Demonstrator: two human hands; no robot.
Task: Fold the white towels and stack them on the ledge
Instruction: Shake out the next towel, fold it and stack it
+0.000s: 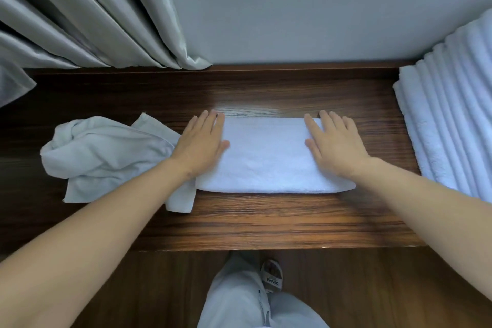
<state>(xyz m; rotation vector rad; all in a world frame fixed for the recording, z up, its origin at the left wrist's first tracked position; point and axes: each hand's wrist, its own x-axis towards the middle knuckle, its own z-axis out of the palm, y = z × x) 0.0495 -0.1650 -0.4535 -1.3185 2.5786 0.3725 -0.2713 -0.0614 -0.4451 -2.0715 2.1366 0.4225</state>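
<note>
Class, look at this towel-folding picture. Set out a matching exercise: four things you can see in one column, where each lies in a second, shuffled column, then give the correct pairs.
Things
1. folded towel
2. crumpled towel
3. towel stack
4. curtain

Places
A. right end of the ledge
B. hanging at the upper left
C. flat under the left hand and the right hand
D. left part of the ledge, beside the left wrist

Pairs: 1-C, 2-D, 3-A, 4-B
</note>
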